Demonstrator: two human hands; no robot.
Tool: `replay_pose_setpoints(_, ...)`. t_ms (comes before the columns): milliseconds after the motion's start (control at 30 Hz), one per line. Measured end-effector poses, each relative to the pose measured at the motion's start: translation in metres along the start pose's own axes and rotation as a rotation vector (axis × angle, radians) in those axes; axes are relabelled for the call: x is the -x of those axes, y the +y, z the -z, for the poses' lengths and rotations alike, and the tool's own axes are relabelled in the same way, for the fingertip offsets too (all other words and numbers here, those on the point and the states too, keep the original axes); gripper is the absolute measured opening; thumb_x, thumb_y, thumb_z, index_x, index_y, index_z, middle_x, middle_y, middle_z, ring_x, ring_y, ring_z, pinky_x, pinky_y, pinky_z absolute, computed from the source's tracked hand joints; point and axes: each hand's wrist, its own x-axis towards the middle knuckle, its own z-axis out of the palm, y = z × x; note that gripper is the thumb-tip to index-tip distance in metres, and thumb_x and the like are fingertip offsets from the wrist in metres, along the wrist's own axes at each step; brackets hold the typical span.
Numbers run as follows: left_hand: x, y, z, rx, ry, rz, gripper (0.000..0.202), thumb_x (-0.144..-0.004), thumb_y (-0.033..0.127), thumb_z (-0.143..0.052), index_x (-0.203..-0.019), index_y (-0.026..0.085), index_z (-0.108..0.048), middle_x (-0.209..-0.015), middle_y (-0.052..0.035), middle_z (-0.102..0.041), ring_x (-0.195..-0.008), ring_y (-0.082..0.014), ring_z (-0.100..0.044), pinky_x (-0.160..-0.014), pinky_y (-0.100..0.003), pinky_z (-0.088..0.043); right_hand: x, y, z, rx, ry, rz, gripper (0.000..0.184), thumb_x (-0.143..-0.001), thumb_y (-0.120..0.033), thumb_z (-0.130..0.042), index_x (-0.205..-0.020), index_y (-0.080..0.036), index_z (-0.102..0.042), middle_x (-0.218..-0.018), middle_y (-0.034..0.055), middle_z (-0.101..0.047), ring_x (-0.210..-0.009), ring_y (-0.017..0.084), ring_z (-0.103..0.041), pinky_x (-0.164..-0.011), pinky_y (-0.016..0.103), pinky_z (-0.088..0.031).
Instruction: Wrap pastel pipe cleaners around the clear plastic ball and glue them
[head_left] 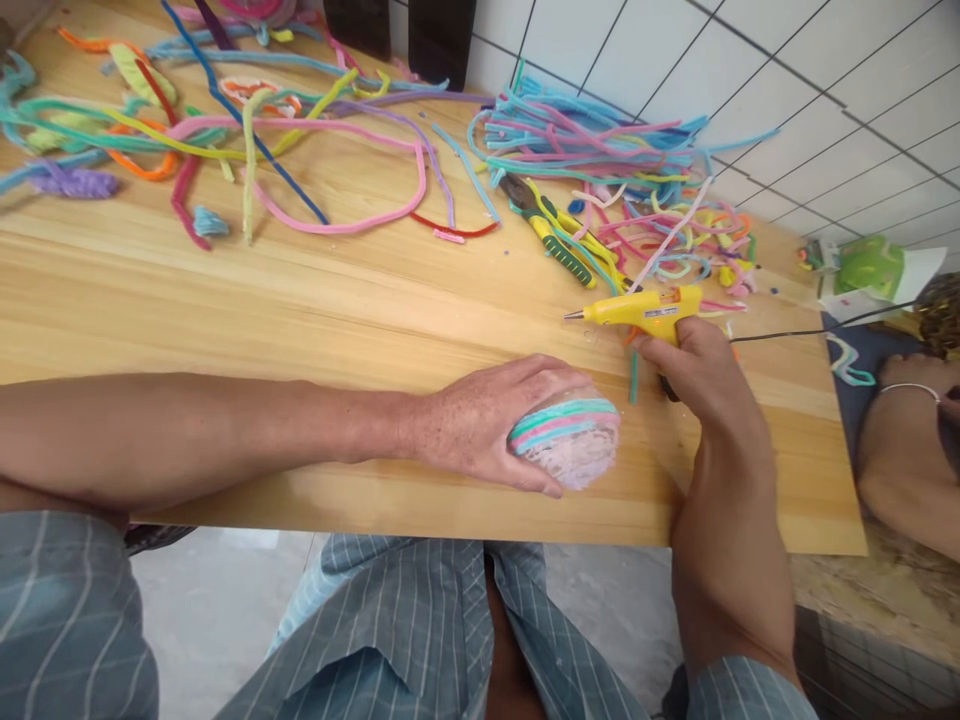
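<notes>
My left hand (491, 420) is wrapped over the top and left side of a ball (577, 455) on the table near its front edge. Green, pink and light-blue fuzzy strips run across the ball's upper part; its lower part is pale pinkish-white. To the right, my right hand (697, 365) grips a yellow hot glue gun (649, 310), its metal nozzle pointing left, above and apart from the ball. A black cord trails from the gun to the right. Below the gun lies a short teal pipe cleaner piece (634, 377).
Pliers (555, 235) with green-and-yellow handles lie behind the glue gun. A bundle of blue and pink pipe cleaners (592, 135) rests against the tiled wall. Loose pipe cleaners (345, 128) spread over the back left. Another person's arm (907, 430) is at the far right.
</notes>
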Motion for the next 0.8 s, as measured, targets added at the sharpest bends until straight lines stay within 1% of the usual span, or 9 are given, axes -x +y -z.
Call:
replay_pose_setpoints(67,-0.001,0.0,0.0,0.016,-0.003,0.011,0.095,-0.089,0.063,-0.091,-0.164,0.024,-0.05,-0.16,-0.0217,-0.065,-0.151,-0.0394,-0.062,-0.129,-0.061,-0.051,0.001,-0.001,0.001,-0.051,-0.002,-0.029,0.023,-0.078,-0.048,-0.068,-0.084,-0.025,-0.066,-0.066,-0.0036,-0.051,-0.065,0.019,-0.046,-0.063,0.036,-0.036)
replay_pose_setpoints(133,-0.001,0.001,0.0,0.021,-0.001,0.015,0.095,-0.088,0.063,-0.092,-0.164,0.024,-0.05,-0.159,-0.0212,-0.066,-0.151,-0.0396,-0.062,-0.129,-0.062,-0.051,0.001,-0.002,0.002,-0.047,0.017,-0.062,0.026,-0.078,-0.05,-0.07,-0.079,-0.026,-0.06,-0.066,-0.0044,-0.049,-0.063,0.017,-0.042,-0.062,0.035,-0.032)
replay_pose_setpoints(233,0.0,0.001,0.001,0.015,-0.008,0.02,0.096,-0.087,0.062,-0.092,-0.164,0.024,-0.05,-0.16,-0.0211,-0.065,-0.153,-0.0395,-0.061,-0.13,-0.062,-0.051,-0.001,-0.002,0.006,0.05,0.055,-0.053,0.032,-0.08,-0.053,-0.071,-0.074,-0.027,-0.054,-0.066,-0.0032,-0.051,-0.067,0.018,-0.045,-0.066,0.035,-0.036)
replay_pose_setpoints(300,0.0,0.001,0.002,0.011,-0.013,0.024,0.097,-0.087,0.061,-0.093,-0.165,0.024,-0.049,-0.161,-0.0212,-0.064,-0.153,-0.0399,-0.061,-0.13,-0.062,-0.051,-0.002,-0.001,0.008,0.115,0.057,-0.019,0.03,-0.08,-0.052,-0.07,-0.073,-0.027,-0.054,-0.067,-0.0017,-0.053,-0.071,0.02,-0.05,-0.07,0.036,-0.04)
replay_pose_setpoints(400,0.001,0.0,0.002,0.001,-0.013,0.025,0.098,-0.086,0.062,-0.093,-0.165,0.024,-0.048,-0.161,-0.0219,-0.064,-0.153,-0.0403,-0.061,-0.13,-0.063,-0.051,-0.002,0.001,0.009,0.142,0.023,0.006,0.027,-0.08,-0.052,-0.068,-0.075,-0.027,-0.057,-0.067,0.0005,-0.057,-0.075,0.023,-0.055,-0.071,0.037,-0.041)
replay_pose_setpoints(533,0.001,0.0,0.001,-0.025,-0.007,-0.004,0.096,-0.091,0.064,-0.089,-0.165,0.021,-0.046,-0.16,-0.0235,-0.064,-0.153,-0.0399,-0.061,-0.129,-0.062,-0.052,-0.002,0.002,0.004,0.157,-0.009,0.045,0.028,-0.08,-0.052,-0.064,-0.086,-0.025,-0.066,-0.076,0.0049,-0.065,-0.079,0.026,-0.058,-0.073,0.038,-0.043)
replay_pose_setpoints(667,0.002,-0.001,0.0,-0.032,0.004,-0.018,0.096,-0.091,0.065,-0.089,-0.165,0.022,-0.045,-0.159,-0.0236,-0.064,-0.152,-0.0398,-0.061,-0.128,-0.062,-0.053,-0.003,0.001,-0.001,0.24,0.049,0.083,0.032,-0.079,-0.053,-0.061,-0.093,-0.024,-0.068,-0.089,0.0101,-0.073,-0.086,0.029,-0.061,-0.081,0.041,-0.046)
replay_pose_setpoints(800,0.001,-0.002,-0.001,-0.025,0.001,-0.018,0.099,-0.088,0.064,-0.091,-0.166,0.023,-0.045,-0.16,-0.023,-0.064,-0.152,-0.04,-0.061,-0.129,-0.063,-0.052,-0.004,-0.002,-0.001,0.27,0.1,0.062,0.03,-0.082,-0.051,-0.06,-0.093,-0.024,-0.067,-0.092,0.0129,-0.075,-0.089,0.031,-0.065,-0.085,0.044,-0.049)
